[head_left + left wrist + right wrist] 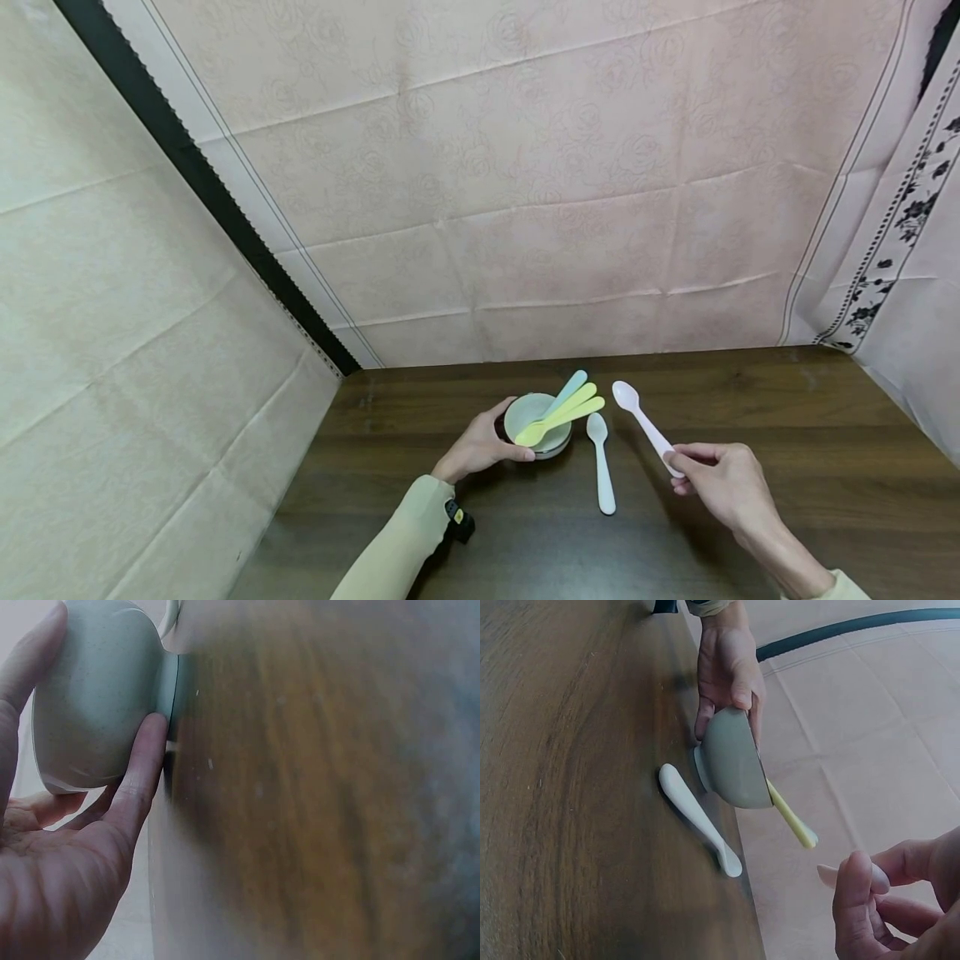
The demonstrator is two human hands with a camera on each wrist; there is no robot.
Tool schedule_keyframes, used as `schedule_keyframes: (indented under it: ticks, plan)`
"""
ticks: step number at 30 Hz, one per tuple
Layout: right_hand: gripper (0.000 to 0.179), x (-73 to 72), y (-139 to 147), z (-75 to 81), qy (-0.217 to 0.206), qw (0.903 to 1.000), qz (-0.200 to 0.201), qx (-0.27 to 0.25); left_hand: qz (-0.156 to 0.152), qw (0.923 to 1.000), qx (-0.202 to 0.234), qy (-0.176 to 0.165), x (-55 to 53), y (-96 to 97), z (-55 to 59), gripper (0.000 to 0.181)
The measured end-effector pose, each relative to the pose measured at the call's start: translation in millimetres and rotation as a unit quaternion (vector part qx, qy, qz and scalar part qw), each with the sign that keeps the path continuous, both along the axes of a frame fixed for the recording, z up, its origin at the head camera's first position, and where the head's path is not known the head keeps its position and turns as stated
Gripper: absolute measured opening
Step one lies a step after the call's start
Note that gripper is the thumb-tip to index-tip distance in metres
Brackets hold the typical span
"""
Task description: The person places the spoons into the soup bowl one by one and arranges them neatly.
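Observation:
My left hand (480,446) grips a pale green bowl (522,407) from its left side, thumb near the front and fingers round the back. Two yellow-green spoons (566,412) and a blue-green spoon (572,387) lean in the bowl, ends sticking out past its right rim. To the right, my right hand (723,479) pinches a pale pinkish-white spoon (647,425) by the end of its handle, bowl end pointing up and left. Between the hands, a white spoon (603,467) lies on the table. In the left wrist view, fingers spread along the bowl's underside (97,697).
The dark wooden table (337,517) ends at the back against a pinkish patterned cloth (525,208). Pale cloths hang along the left side (135,350) and the right side (922,350). A black strap device (459,521) sits on the left wrist.

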State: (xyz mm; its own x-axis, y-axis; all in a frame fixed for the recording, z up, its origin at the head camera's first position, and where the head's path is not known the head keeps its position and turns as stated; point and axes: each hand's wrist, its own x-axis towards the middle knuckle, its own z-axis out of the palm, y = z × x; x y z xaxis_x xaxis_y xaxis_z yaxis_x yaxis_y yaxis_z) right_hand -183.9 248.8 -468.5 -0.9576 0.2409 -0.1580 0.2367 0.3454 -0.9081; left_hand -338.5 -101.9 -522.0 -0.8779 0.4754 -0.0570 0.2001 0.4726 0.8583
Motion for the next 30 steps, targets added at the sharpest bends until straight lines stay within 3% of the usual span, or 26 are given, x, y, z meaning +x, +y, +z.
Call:
schedule_keyframes:
  ticks: [30]
  plan:
    - [0.038, -6.8, -2.5, 8.8, 0.020, 0.9994, 0.022, -0.020, 0.003, 1.0000, -0.002, -0.005, 1.6, 0.1, 0.8, 0.109]
